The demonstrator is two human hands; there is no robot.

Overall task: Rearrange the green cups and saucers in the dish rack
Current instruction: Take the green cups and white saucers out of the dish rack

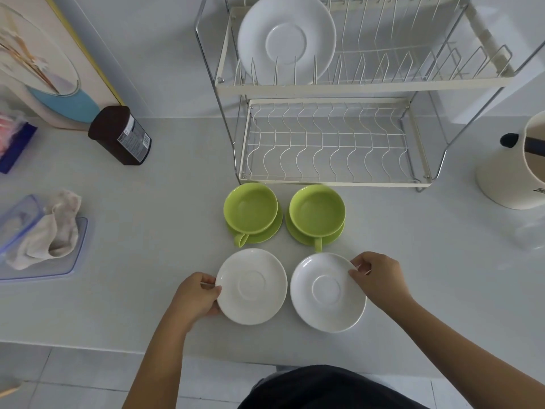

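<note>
Pale countertop [413, 261], two-tier dish rack [330, 90] at 12 o'clock. Two green cups on green saucers, left set [250, 209], right set [317, 212], just before rack. Left hand [196, 296] pinches left white saucer [252, 286] rim at 9 o'clock; right hand [376, 276] pinches right white saucer [328, 292] rim at 2 o'clock.

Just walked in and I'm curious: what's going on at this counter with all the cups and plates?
A person is sorting dishes beside a two-tier dish rack. The left hand grips the edge of one white saucer, and the right hand pinches the rim of another white saucer, both on the counter. Behind them, two green cups sit on green saucers. One white plate stands in the rack's upper tier; the lower tier holds nothing.
</note>
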